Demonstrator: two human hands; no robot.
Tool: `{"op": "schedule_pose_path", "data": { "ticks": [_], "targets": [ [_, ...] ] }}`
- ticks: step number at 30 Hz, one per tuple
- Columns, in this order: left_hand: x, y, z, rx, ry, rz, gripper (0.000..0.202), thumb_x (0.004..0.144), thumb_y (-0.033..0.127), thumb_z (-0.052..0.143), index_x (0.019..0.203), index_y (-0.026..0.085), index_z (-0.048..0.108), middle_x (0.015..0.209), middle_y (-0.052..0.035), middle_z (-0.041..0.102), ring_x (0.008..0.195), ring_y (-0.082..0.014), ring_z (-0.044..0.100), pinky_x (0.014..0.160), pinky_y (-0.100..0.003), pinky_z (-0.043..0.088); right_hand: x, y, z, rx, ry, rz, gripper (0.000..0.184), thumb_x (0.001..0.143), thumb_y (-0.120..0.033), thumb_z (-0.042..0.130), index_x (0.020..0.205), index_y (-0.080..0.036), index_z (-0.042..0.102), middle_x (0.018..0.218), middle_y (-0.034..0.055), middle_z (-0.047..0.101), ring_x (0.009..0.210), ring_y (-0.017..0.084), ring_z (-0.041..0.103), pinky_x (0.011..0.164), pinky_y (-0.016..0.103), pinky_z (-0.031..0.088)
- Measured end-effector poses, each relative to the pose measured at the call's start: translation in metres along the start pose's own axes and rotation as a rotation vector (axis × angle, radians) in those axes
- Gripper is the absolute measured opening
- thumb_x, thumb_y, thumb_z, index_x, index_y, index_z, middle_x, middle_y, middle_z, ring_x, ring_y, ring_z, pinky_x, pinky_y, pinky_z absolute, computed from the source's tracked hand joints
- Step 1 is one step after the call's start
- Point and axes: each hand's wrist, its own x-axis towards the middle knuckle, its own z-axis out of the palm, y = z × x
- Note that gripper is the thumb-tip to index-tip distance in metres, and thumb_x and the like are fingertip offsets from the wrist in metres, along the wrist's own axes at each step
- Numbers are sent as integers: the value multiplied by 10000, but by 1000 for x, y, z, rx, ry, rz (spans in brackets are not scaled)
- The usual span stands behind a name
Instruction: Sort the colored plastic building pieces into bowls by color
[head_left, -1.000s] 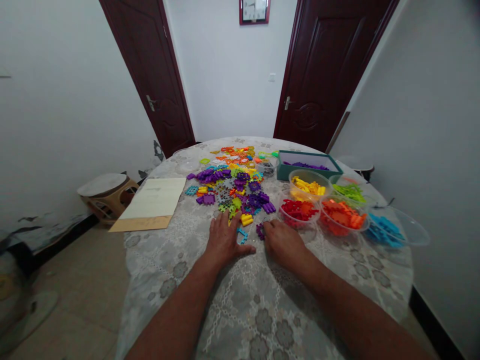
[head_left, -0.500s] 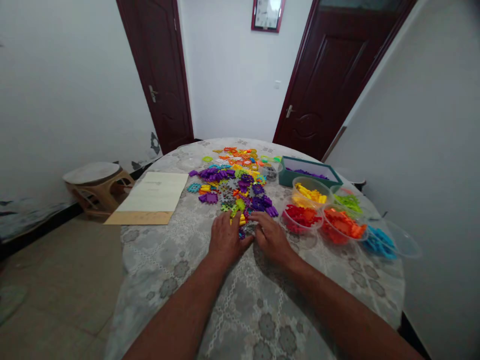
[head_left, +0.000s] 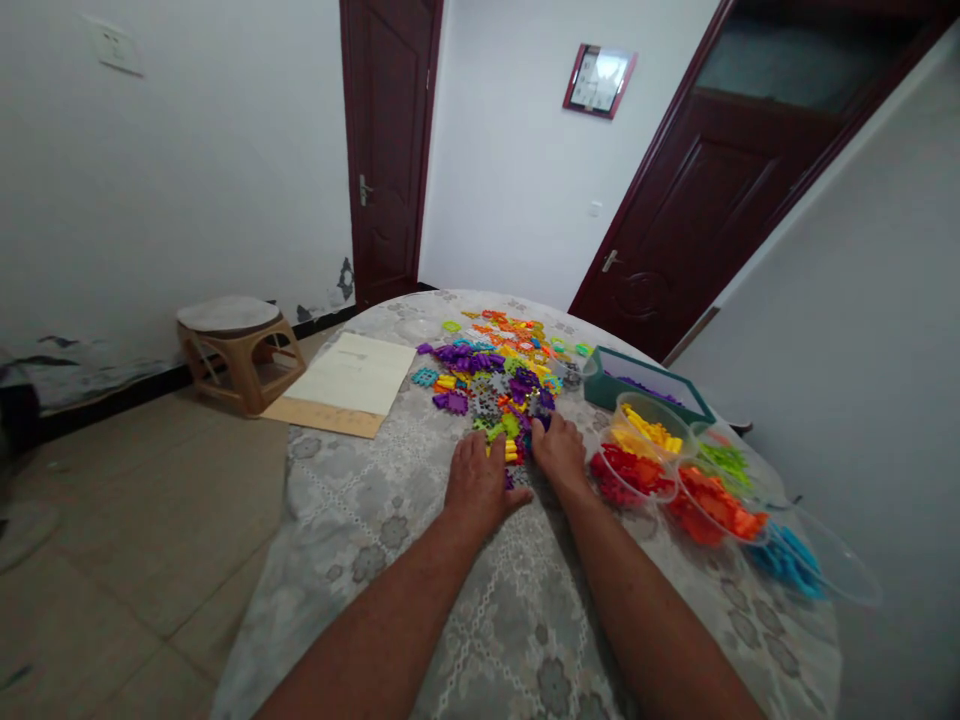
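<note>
A mixed pile of coloured plastic gear-shaped pieces (head_left: 487,385) and short connectors lies on the patterned tablecloth. My left hand (head_left: 477,478) rests at the near edge of the pile, palm down, fingers extended and thumb spread. Its fingertips are beside yellow connectors (head_left: 511,451) and a lime green gear piece (head_left: 510,426). At the pile's right side, my right hand (head_left: 561,452) has its thumb and fingers bent around a dark purple piece (head_left: 541,420), partly hidden by the fingers.
On the right stand clear tubs of yellow connectors (head_left: 652,432), red pieces (head_left: 634,472), orange pieces (head_left: 716,505), green pieces (head_left: 726,462) and blue pieces (head_left: 786,560). Behind them is a green box (head_left: 649,385) with purple pieces. Paper sheets (head_left: 349,375) lie left; a stool (head_left: 236,350) stands beyond.
My right hand has moved away from my left hand, forward and right to the dark purple pieces. My left hand stays by the yellow connectors. The camera view has turned and tilted.
</note>
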Motion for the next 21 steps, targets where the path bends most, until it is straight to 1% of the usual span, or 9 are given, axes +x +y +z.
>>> {"op": "schedule_pose_path", "data": {
  "ticks": [3,7,9,12,15,18,21],
  "targets": [
    [1,1,0,-33,0,10,981,670,544,905,1482,169,504,1506,-243,517,1422,-431,465,1209,-587,316,-14,-1,0,42,-7,-63,444,1042,-452,497,1331,-152,652,1207,216,677,1150,334,633,989,489,481],
    [0,1,-1,-65,33,16,907,694,374,851,1502,181,486,1484,-223,528,1411,-425,463,1212,-584,300,-32,-5,-5,233,-42,-241,400,1026,-403,509,1317,-171,655,1258,173,667,1226,303,590,1082,482,443],
    [-1,1,-2,-70,46,27,832,739,319,792,1502,179,491,1458,-218,544,1386,-411,482,1207,-577,302,-41,-6,-11,309,-71,-294,387,1011,-375,517,1312,-174,655,1269,155,669,1234,288,586,1112,468,430],
    [-2,1,-5,-66,43,63,698,813,322,724,1469,190,529,1415,-204,569,1329,-388,514,1193,-567,319,-54,-9,-21,438,-98,-315,367,996,-338,511,1292,-179,658,1243,132,691,1193,268,611,1112,446,442],
    [-2,-1,-7,-59,35,92,554,888,305,650,1426,202,564,1358,-180,587,1286,-355,534,1150,-528,379,-67,-11,-27,555,-125,-316,357,996,-325,505,1283,-177,659,1250,121,703,1175,259,629,1101,434,455],
    [0,-3,-7,-60,16,141,393,973,233,519,1355,198,604,1290,-165,605,1232,-315,558,1073,-473,440,-75,-12,-29,584,-135,-333,357,1003,-322,496,1277,-178,673,1251,122,712,1182,265,630,1106,447,447],
    [3,-3,-8,-58,-8,168,339,974,241,521,1291,205,633,1248,-160,615,1177,-312,570,1023,-474,461,-77,-13,-30,614,-133,-312,332,1017,-318,472,1231,-189,690,1217,114,727,1150,261,645,1076,436,464]
  ]
}}
